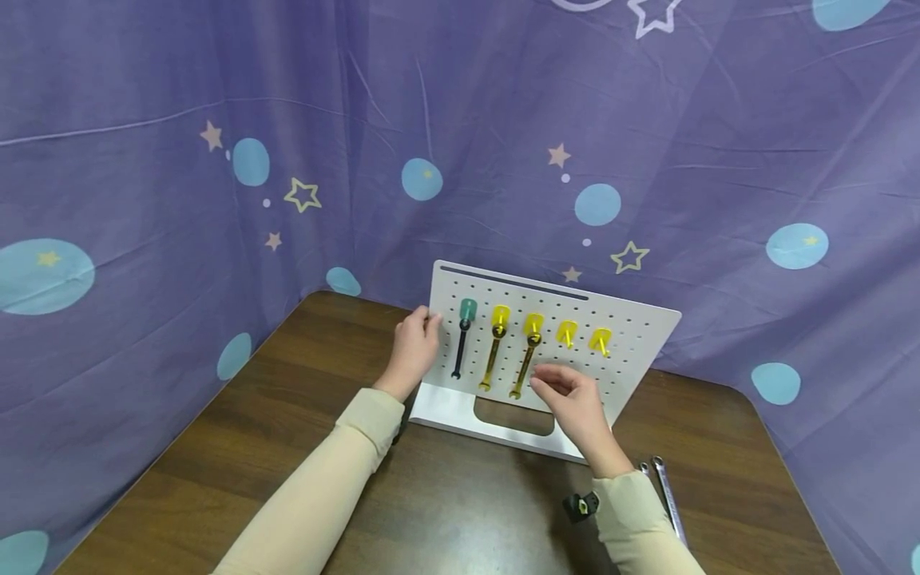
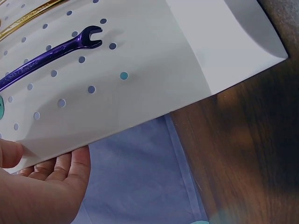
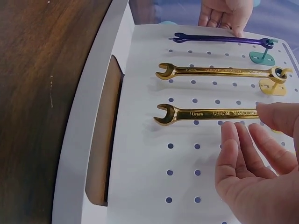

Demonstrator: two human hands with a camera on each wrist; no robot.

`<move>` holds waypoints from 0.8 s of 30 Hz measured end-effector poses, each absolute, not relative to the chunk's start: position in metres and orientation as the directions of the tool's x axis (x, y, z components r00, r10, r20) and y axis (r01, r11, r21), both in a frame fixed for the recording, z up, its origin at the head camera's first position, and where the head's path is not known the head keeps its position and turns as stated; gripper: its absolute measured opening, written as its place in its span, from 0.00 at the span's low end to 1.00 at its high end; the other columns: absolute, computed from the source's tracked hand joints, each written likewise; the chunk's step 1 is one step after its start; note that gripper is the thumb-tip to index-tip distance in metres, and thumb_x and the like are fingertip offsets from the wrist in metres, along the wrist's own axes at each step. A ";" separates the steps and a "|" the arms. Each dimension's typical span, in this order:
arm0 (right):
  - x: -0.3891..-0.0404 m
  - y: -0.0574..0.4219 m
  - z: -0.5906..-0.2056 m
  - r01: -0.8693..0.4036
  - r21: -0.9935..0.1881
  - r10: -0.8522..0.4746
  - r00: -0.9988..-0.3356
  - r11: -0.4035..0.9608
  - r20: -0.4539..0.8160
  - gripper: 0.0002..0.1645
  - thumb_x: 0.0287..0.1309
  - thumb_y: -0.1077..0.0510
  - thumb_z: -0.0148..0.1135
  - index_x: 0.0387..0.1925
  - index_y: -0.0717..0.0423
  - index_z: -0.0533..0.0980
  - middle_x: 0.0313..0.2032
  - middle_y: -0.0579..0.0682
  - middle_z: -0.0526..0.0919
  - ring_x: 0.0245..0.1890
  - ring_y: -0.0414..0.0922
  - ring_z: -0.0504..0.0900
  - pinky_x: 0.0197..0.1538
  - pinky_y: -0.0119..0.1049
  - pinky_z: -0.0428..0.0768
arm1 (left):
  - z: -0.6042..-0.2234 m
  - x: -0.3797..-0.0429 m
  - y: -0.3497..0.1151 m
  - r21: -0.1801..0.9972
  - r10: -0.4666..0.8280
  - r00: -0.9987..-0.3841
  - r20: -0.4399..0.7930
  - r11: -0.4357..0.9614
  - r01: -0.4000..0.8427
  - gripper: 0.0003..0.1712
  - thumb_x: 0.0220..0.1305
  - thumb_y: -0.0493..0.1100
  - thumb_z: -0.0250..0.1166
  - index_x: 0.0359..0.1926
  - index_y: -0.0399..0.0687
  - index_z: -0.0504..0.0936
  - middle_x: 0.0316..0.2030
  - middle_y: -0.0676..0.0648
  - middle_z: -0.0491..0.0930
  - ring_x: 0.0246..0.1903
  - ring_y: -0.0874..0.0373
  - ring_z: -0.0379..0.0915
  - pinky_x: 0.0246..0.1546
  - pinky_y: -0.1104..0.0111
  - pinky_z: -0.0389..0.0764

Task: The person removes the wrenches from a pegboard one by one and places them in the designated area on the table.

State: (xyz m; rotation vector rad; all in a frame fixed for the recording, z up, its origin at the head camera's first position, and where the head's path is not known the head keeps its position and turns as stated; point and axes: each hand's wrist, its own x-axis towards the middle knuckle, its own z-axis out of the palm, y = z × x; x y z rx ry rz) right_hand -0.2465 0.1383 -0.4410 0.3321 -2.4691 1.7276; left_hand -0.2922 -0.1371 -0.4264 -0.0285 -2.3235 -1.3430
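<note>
A white pegboard [image 1: 446,403] stands tilted back on the table. My left hand [image 1: 415,351] grips its left edge, thumb on the front and the other fingers behind. From a green hook [image 1: 468,307] hangs a dark purple wrench [image 2: 51,53]. Two gold wrenches hang beside it on yellow hooks, one at the middle [image 1: 493,359] and one farther right [image 1: 525,367]. My right hand [image 1: 578,403] hovers just right of this last wrench, fingers loosely bent and holding nothing. In the right wrist view its thumb overlaps the hook end of that wrench [image 3: 201,114].
Two more yellow hooks, one nearer [image 1: 567,333] and one at the right [image 1: 600,341], continue the row. Silver wrenches [image 1: 668,495] lie on the brown wooden table [image 1: 216,479] beside my right sleeve. A purple patterned curtain [image 1: 489,120] hangs behind.
</note>
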 end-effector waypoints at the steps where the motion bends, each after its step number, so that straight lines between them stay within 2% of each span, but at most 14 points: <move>1: -0.247 0.138 -0.441 -0.245 -0.912 -0.116 -0.969 0.330 0.218 0.13 0.64 0.61 0.70 0.49 0.61 0.84 0.45 0.53 0.87 0.45 0.48 0.85 0.47 0.34 0.81 | -0.426 -0.293 -0.137 0.816 -0.203 -0.897 0.393 0.527 0.238 0.12 0.78 0.40 0.57 0.41 0.34 0.79 0.28 0.41 0.78 0.28 0.49 0.73 0.31 0.57 0.75; 8: -0.251 0.134 -0.440 -0.249 -0.908 -0.119 -0.968 0.336 0.222 0.13 0.65 0.60 0.70 0.50 0.58 0.84 0.45 0.52 0.87 0.45 0.47 0.85 0.48 0.35 0.81 | -0.427 -0.292 -0.137 0.824 -0.200 -0.906 0.374 0.519 0.226 0.12 0.79 0.41 0.55 0.42 0.35 0.79 0.28 0.42 0.76 0.28 0.50 0.71 0.30 0.58 0.74; 18: -0.259 0.126 -0.438 -0.261 -0.896 -0.123 -0.965 0.358 0.232 0.14 0.64 0.62 0.71 0.50 0.61 0.83 0.45 0.54 0.86 0.44 0.49 0.85 0.47 0.35 0.81 | -0.426 -0.291 -0.138 0.830 -0.198 -0.909 0.366 0.512 0.223 0.12 0.79 0.40 0.55 0.42 0.34 0.79 0.29 0.41 0.79 0.29 0.50 0.73 0.31 0.58 0.76; 24: -0.263 0.124 -0.438 -0.270 -0.889 -0.121 -0.963 0.371 0.242 0.14 0.65 0.62 0.70 0.50 0.63 0.83 0.45 0.56 0.86 0.44 0.50 0.84 0.46 0.35 0.81 | -0.426 -0.291 -0.137 0.823 -0.195 -0.904 0.382 0.516 0.237 0.12 0.79 0.40 0.56 0.39 0.35 0.78 0.26 0.42 0.77 0.27 0.50 0.71 0.30 0.58 0.74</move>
